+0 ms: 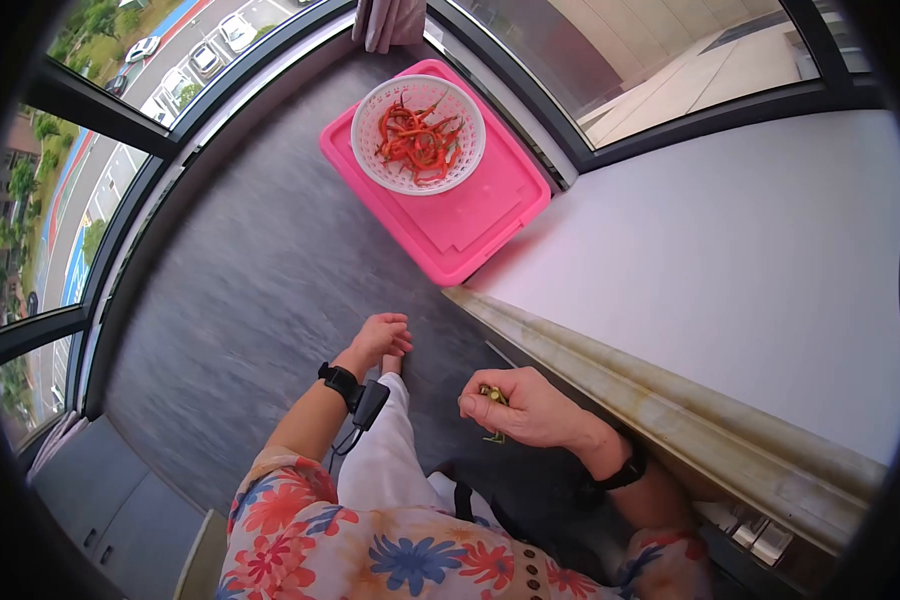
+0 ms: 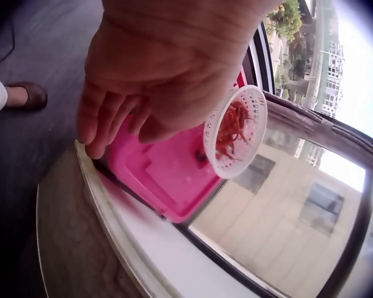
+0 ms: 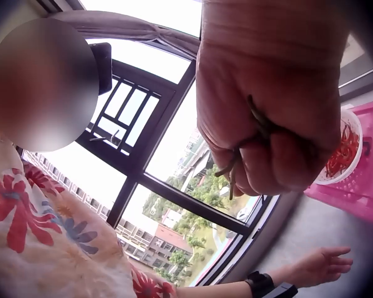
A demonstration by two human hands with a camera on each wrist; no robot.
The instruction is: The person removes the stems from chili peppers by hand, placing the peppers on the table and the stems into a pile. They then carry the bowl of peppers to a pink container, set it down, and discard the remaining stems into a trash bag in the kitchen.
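Observation:
My right hand (image 1: 535, 408) is curled round a small bunch of green chili stems (image 1: 494, 436). Thin stem ends (image 3: 231, 174) poke out between the fingers in the right wrist view; the rest is hidden in the fist. Held out over the floor, my left hand (image 1: 380, 338) has its fingers relaxed and carries nothing. Ahead, a white plastic basket (image 1: 410, 189) with holes in its wall contains red chilies (image 1: 422, 142). It stands on a pink lidded box (image 1: 475, 225), beyond both hands.
A white countertop (image 1: 700, 270) with a stone-look edge (image 1: 660, 385) runs along the right. Windows with dark frames (image 1: 100, 125) enclose the left and far sides. The grey floor (image 1: 260, 220) spreads to the left, and a grey cabinet (image 1: 120, 500) stands at the lower left.

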